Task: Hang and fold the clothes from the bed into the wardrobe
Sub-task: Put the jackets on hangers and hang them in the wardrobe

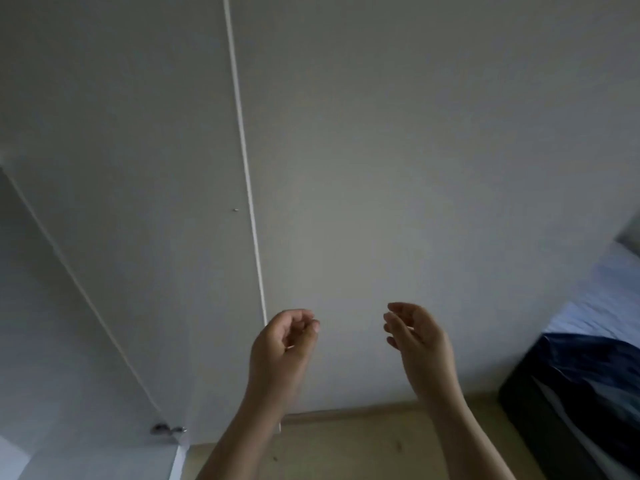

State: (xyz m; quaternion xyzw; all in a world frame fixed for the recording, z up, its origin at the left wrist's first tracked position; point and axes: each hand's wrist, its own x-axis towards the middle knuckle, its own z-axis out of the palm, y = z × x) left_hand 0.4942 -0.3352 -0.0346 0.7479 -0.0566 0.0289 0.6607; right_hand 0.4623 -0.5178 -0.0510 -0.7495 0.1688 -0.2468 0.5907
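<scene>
Both my hands are raised in front of a plain white wall, palms facing each other, about a hand's width apart. My left hand (282, 344) has its fingers loosely curled and holds nothing. My right hand (417, 336) is relaxed with fingers slightly bent, also empty. At the right edge lies the bed (599, 306) with a pale blue sheet, and dark blue clothing (588, 362) is heaped at its near end. A white door (114, 237) stands on the left, its narrow edge beside my left hand; whether it belongs to the wardrobe is unclear.
A metal handle (168, 428) sits low on the white door at lower left. A beige floor (363, 448) runs under my arms, with a skirting strip along the wall. The dark bed base (540, 410) stands close on the right.
</scene>
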